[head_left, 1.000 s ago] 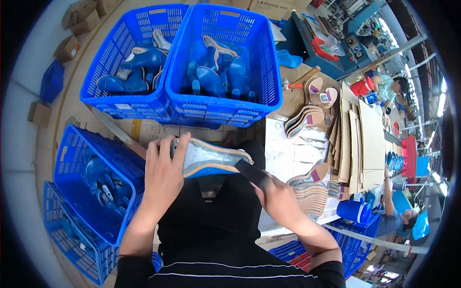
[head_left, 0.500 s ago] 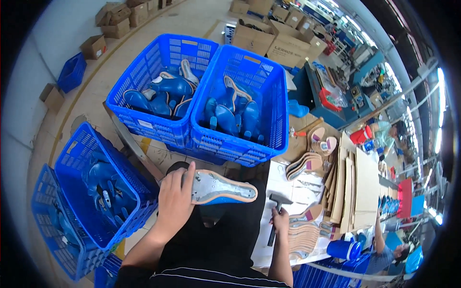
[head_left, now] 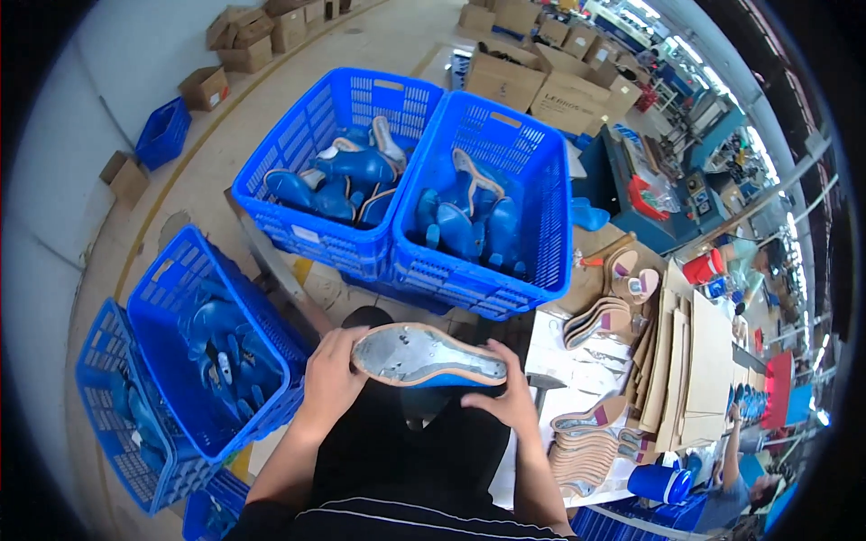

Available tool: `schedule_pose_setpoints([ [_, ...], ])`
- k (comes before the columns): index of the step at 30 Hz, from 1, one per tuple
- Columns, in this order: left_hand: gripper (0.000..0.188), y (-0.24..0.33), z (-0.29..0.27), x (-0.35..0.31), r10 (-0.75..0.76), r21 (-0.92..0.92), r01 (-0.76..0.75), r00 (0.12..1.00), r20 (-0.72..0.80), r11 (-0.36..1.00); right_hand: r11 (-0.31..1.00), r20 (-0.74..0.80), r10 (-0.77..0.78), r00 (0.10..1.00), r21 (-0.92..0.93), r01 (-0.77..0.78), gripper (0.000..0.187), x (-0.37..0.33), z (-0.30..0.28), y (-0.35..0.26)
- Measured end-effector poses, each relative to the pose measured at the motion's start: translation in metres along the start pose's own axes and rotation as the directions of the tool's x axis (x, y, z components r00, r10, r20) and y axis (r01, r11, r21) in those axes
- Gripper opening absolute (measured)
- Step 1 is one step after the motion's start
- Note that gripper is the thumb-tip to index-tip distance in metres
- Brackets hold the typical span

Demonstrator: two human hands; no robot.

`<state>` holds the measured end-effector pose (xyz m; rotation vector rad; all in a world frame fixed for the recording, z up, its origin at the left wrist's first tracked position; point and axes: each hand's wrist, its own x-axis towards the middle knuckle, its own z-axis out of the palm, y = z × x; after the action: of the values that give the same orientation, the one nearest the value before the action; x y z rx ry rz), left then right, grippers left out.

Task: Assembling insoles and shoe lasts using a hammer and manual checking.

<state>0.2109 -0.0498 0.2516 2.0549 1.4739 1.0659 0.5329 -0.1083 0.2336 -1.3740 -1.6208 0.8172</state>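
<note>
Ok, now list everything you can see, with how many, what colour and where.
Shoe form: one, blue with grey, tan-edged underside, picture centre
Table: one, white-topped, right
Hammer: one, dark, on the table's edge, partly hidden
Insoles: many, tan, stacked on the table
Cardboard sheets: several, brown, table's far right
Jug: one, blue, table's near end
Large crates: at least four, blue, ahead and left
Loose shoe forms: many, blue, inside the crates
Cardboard boxes: many, brown, background and upper left
Co-workers: two visible, right side
Left hand: one, bare, shoe form's left end
Right hand: one, bare, its right end
</note>
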Motion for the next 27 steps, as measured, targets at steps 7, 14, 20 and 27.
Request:
schedule_pose_setpoints([
  [7, 0.053, 0.002, -0.018, 0.015, -0.005, -0.318, 0.023, 0.998, 0.057, 0.948, 0.973, -0.097, 0.131, 0.987, 0.203, -0.11, 0.086, -0.014, -0.01, -0.02],
  [14, 0.047, 0.03, -0.009, 0.07, -0.189, -0.988, 0.058, 0.982, 0.03, 0.144, 0.236, 0.38, 0.76, 0.527, 0.594, -0.769, 0.064, -0.016, 0.035, -0.106],
  [20, 0.041, -0.001, -0.001, 0.095, -0.232, -0.979, 0.161, 0.964, 0.129, 0.126, 0.205, 0.372, 0.683, 0.629, 0.729, -0.653, 0.055, -0.026, 0.053, -0.088],
  [27, 0.038, -0.054, -0.046, 0.183, -0.316, -0.926, -0.147, 0.911, -0.263, 0.349, 0.427, 0.386, 0.42, 0.821, 0.714, -0.555, 0.06, -0.056, 0.021, -0.054],
])
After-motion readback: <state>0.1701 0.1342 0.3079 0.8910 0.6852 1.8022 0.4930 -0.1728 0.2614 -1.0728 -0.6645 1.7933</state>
